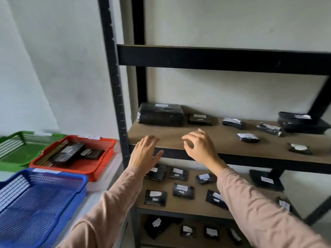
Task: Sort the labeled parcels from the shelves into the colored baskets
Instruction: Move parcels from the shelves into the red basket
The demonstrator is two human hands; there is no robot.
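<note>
Black wrapped parcels with white labels lie on a black metal rack with brown boards. On the middle shelf [179, 138] a large parcel [161, 114] sits at the back left, and several smaller ones such as a small parcel [248, 137] lie to the right. My left hand [145, 152] and my right hand [200, 145] hover at this shelf's front edge, both empty with fingers apart. Several more parcels lie on the two lower shelves, for instance a flat parcel [155, 197]. At the left stand a red basket [107, 145] with a few parcels inside, a green basket [14, 154] and a blue basket [44, 203].
The baskets rest on a white surface [100, 190] left of the rack. The rack's black upright post [114, 86] stands between the baskets and the shelves. The upper shelf beam [215, 57] crosses above my hands. A white wall is behind everything.
</note>
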